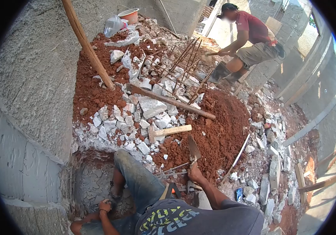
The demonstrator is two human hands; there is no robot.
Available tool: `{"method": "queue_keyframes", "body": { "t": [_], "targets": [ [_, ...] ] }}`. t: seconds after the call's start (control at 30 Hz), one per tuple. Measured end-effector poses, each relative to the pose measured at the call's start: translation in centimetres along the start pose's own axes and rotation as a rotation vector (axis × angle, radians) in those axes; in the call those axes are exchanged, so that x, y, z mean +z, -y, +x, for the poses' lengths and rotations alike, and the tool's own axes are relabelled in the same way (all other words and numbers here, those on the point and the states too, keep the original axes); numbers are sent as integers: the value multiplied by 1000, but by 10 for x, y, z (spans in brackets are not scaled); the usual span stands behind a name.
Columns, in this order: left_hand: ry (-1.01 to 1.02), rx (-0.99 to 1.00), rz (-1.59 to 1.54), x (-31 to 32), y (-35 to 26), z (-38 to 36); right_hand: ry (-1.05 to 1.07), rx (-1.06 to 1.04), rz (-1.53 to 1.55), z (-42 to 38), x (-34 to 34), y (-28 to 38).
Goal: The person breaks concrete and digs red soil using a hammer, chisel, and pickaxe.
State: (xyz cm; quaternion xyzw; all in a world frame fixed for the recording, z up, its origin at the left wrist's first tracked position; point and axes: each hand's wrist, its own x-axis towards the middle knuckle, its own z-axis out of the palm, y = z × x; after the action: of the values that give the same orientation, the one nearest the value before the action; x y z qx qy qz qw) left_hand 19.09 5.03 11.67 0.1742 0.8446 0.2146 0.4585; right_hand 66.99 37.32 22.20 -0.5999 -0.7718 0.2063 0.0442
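My right hand [194,172] is wrapped round the handle of a trowel [194,149]. The trowel's blade points away from me and lies against the heap of red soil [222,129]. Down at the lower left, my left hand [105,205] is curled beside my legs, over the edge of a pit [88,184] with broken stone in its floor. Whatever its fingers close on is too small to make out. Beyond the trowel, a hammer [172,130] with a pale wooden handle rests on the rubble. A long-handled tool [172,102] lies across the stones behind it.
A co-worker [254,39] bends over at the upper right, holding a tool's handle. Rusty rebar [185,66] sticks up from the rubble. A wooden pole [88,45] leans at the left near the rough wall [35,78]. A bucket [129,16] stands at the back.
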Motion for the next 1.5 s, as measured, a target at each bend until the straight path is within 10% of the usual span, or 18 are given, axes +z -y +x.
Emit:
{"method": "queue_keyframes", "body": {
  "t": [1.5],
  "targets": [
    [41, -39, -81, 4, 5, 7, 39, 29, 46, -6, -15, 17]
  ]
}}
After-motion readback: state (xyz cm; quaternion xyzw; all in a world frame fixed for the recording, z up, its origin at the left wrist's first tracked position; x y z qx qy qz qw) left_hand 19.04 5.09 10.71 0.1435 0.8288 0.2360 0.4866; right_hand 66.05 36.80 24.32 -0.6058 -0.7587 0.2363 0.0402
